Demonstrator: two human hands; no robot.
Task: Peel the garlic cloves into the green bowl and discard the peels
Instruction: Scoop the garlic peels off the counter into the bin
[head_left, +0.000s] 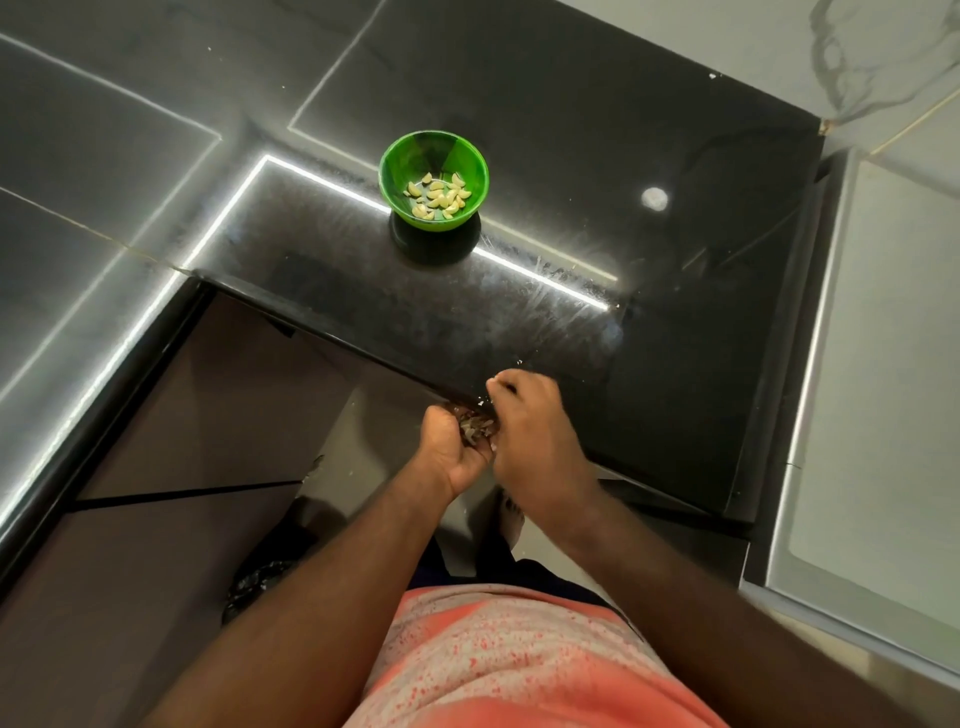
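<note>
Can't really see the peels, they're mostly buried in the cupped left hand, with the right hand covering the rest. Lower left, some dark crinkly thing sits half behind the forearm, can't tell what.

One green bowl, at 12 o'clock from two bare hands, holds roughly twenty peeled garlic cloves, while the left hand and right hand meet over one clump of peels, too jumbled to count.
</note>
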